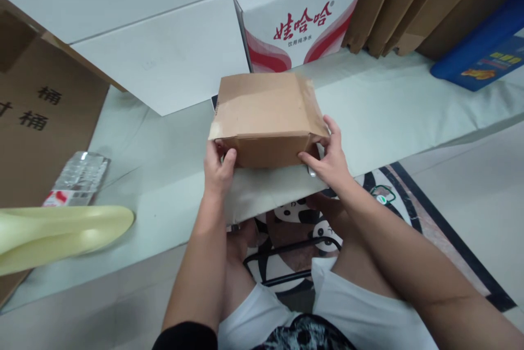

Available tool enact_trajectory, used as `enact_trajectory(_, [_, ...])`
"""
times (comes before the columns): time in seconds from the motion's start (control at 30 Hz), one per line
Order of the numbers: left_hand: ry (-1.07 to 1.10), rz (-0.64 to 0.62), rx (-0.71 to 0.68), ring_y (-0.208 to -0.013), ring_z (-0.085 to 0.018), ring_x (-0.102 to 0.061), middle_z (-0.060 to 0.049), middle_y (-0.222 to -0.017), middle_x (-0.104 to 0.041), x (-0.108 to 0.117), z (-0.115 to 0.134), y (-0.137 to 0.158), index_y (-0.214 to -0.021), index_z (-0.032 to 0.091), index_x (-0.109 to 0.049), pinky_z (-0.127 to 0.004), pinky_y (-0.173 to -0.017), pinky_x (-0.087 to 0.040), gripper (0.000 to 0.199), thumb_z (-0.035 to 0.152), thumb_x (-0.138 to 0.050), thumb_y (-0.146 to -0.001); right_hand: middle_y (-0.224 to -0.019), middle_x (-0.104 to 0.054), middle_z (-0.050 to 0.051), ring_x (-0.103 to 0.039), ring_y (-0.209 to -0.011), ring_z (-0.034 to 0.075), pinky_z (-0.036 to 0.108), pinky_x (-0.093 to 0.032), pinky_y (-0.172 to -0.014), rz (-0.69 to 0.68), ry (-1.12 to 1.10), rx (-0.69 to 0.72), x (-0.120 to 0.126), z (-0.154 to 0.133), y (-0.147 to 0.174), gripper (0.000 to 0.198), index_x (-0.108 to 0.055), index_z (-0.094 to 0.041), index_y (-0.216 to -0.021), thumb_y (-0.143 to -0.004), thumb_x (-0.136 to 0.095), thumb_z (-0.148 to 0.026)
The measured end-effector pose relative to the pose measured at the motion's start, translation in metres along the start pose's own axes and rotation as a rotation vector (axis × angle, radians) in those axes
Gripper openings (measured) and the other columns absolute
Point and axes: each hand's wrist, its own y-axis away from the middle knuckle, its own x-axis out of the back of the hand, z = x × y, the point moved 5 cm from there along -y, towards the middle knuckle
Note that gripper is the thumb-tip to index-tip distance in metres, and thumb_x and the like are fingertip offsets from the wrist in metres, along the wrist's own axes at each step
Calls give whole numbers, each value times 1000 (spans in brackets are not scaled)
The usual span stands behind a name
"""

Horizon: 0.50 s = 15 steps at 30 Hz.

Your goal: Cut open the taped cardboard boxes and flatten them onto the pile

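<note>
A brown cardboard box [266,104] is held in front of me at the near edge of the cloth-covered surface [151,186]. Clear tape shows along its right and left ends. My left hand [219,170] grips the near left corner, thumb against the front side. At the near right corner, my right hand [327,156] holds on, with its thumb on the front side and its fingers behind the end. A small shiny piece hangs just under the right hand, too indistinct to name. The underside of the box is hidden.
Behind the box stand a large white box [159,55] and a white-and-red water carton [303,22]. Folded cardboard [401,6] and a blue container [483,44] are at right. A water bottle [79,178] and a pale yellow curved object [65,232] lie left.
</note>
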Motion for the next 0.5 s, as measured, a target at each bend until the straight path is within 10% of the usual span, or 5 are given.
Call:
enact_trajectory(0.23, [87,-17,53,-92,-23,-68,-7,-95,-68,-1,12,3,-104,20,-65,-28,-80,-53,62,53,-91,-59,-125,-64,15,-69,-101,30,48,-59,-84,92,-96,-50,10,0,0,99,-11,-27,-161,-86,-63,-65])
enact_trajectory(0.4, [360,-68,256,-42,-16,-47,1,-50,-50,-4,0,6,-84,22,-67,-29,-45,-41,43,63,-61,-73,-137,-63,11,-62,-126,32,49,-54,-103,104,-82,83,16,-6,-4,60,-55,-27,-135,-93,-49,-69])
enact_trajectory(0.5, [246,20,201,-51,-15,-53,-2,-60,-60,3,-1,-3,-72,20,-67,-26,-49,-44,23,42,-67,-68,-121,-71,8,-68,-112,29,47,-56,-96,147,-141,7,19,3,-5,53,-65,-26,-120,-93,-48,-69])
